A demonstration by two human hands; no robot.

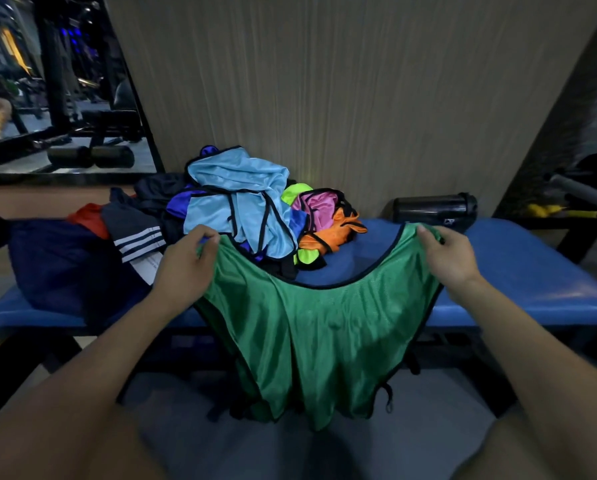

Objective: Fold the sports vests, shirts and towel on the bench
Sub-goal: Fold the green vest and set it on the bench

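A green mesh sports vest [318, 327] with black trim hangs in front of the blue padded bench [518, 271], spread between both hands. My left hand [186, 265] pinches its left shoulder strap and my right hand [449, 254] pinches its right shoulder strap. Behind it on the bench lies a heap of unfolded clothes: a light blue vest [234, 199] on top, a pink vest [316, 202], an orange vest [335, 233] and a neon yellow piece [295, 192]. A dark shirt with white stripes [134, 233] lies at the left.
A dark navy cloth [61, 268] and a red garment [91, 220] lie at the bench's left end. A black shaker bottle [432, 207] lies on its side at the back right against the wall. Gym equipment stands far left and far right.
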